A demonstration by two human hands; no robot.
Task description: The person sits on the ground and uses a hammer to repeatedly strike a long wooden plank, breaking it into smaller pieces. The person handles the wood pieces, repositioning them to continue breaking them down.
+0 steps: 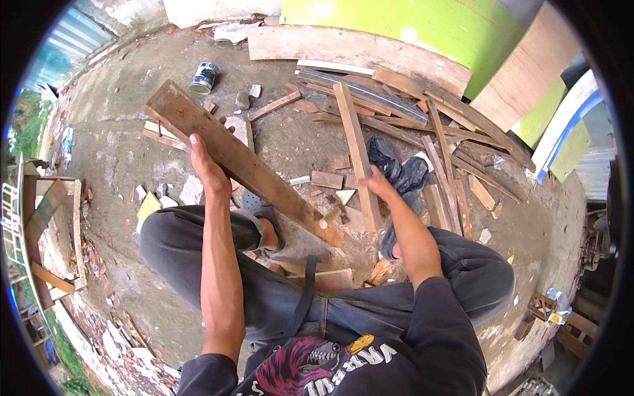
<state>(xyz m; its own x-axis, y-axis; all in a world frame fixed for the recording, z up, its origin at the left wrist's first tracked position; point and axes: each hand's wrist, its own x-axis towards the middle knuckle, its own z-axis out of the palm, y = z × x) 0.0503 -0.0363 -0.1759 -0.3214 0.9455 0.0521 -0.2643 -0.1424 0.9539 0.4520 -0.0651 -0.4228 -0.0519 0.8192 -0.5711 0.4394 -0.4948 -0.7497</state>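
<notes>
A blue-and-white metal can [204,78], contents unclear, is beyond the left grip [210,170], which clasps a brown wooden plank [254,170] slanting far-left to near-right; the right grip [378,185] closes on a tan wooden beam [354,142] pointing away.

Rough grey-brown concrete floor [119,191], debris-strewn and daylit, runs toward corrugated metal sheeting [78,39] at upper left, with a glossy lime-green panel [489,39] and bare plywood sheet [522,72] at upper right, green vegetation [28,120] along the left edge.
</notes>
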